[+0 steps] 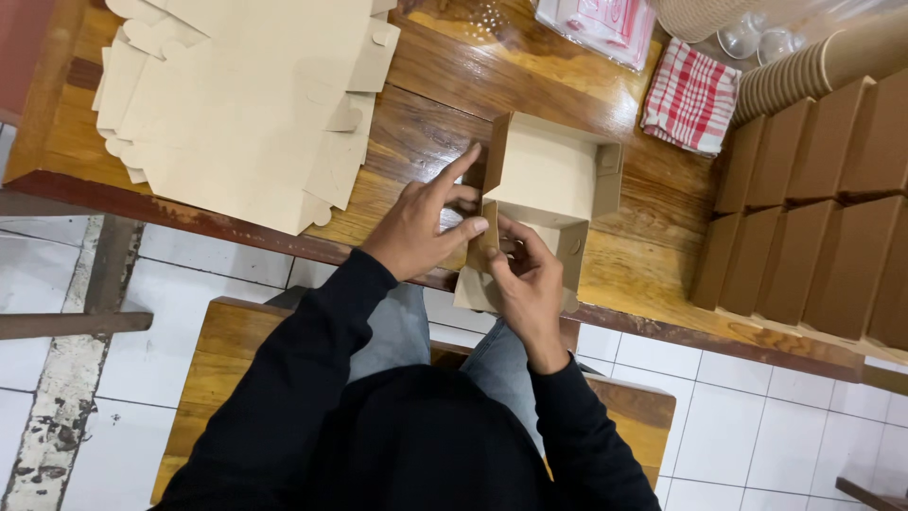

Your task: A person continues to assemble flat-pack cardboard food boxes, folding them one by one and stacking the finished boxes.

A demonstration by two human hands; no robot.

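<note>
Head view: left hand and right hand both on a half-folded brown cardboard box, white inside, sitting at the near edge of the glossy wooden counter. Left hand: index finger stretched along the box's left wall, thumb pinching the front flap. Right hand: fingers curled, pinching the same front flap from the other side, thumb on top. Box open at the top, back and right walls upright, front flap partly overhanging the counter edge.

Stack of flat brown cardboard blanks lies well left of the box. Rows of finished brown cardboard boxes stand at the right end of the counter. Red-and-white checked cloth behind the box, near a stack of ribbed brown paper cups. Clear plastic bag with red print at the far edge. Person wears black long sleeves, seated on a wooden bench over white floor tiles.
</note>
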